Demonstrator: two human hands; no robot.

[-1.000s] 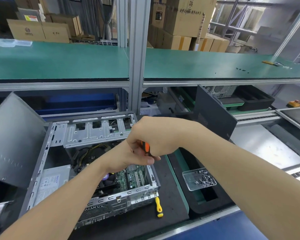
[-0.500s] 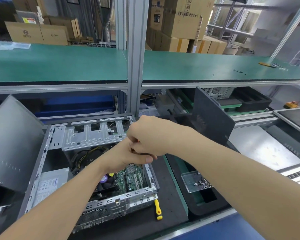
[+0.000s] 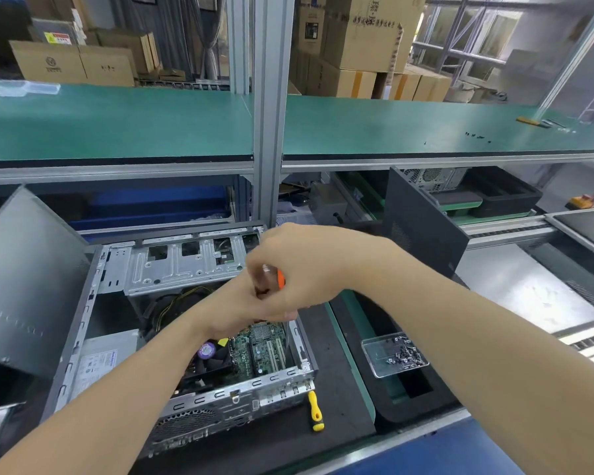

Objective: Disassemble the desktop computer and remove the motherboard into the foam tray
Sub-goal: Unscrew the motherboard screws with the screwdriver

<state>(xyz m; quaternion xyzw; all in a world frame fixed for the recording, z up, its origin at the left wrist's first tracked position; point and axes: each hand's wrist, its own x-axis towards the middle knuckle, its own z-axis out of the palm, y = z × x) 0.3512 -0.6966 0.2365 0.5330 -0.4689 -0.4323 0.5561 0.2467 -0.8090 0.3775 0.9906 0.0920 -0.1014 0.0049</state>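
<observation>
An open desktop computer case lies on a black mat, its green motherboard showing at the near right inside. Both hands meet above the board. My right hand grips the orange-handled screwdriver, whose thin shaft runs down toward the board's right edge. My left hand sits just under the right, fingers curled around the tool's lower part. The screwdriver tip is hidden. A black foam tray lies right of the case.
A yellow screwdriver lies on the mat by the case's near corner. A clear plastic dish of screws rests on the foam tray. A dark side panel leans upright at the right, another grey panel at the left. A green shelf spans overhead.
Both hands stay clasped at the same spot over the motherboard. The orange handle, hidden half a second ago, shows again between the fingers.
</observation>
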